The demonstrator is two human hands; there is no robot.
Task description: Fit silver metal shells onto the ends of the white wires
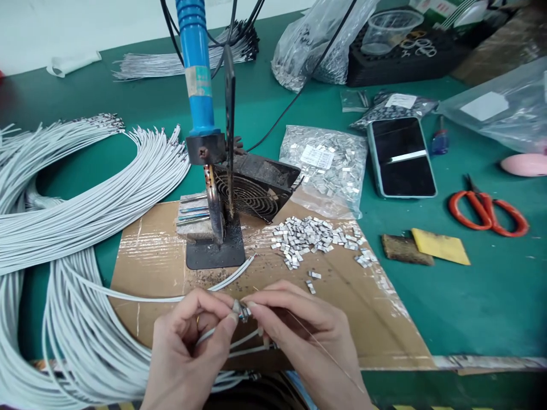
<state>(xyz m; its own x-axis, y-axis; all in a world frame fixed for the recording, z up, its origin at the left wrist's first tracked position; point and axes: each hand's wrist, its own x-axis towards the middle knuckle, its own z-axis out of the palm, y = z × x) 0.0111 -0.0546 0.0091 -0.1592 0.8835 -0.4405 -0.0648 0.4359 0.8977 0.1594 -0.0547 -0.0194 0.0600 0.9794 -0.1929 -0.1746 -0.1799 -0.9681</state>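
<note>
Head view: two bare hands work at 6 o'clock over a flat brown cardboard sheet (380,330). Left hand (192,336), grip closed on a small silvery metal connector (244,312) between the hands; right hand (305,336), fingertips pinched on its 3 o'clock side, a fine pale wire (316,340) crossing the fingers. From the connector: blue-handled soldering iron (196,68), towards 12 o'clock; heaped small silvery metal pieces (307,238), between 1 and 2; light-grey cable bundles (85,205), 10, on the green bench (482,302).

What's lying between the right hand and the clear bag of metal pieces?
Head view: a loose pile of small metal pieces on the cardboard, plus two stray pieces closer to the right hand.
</note>
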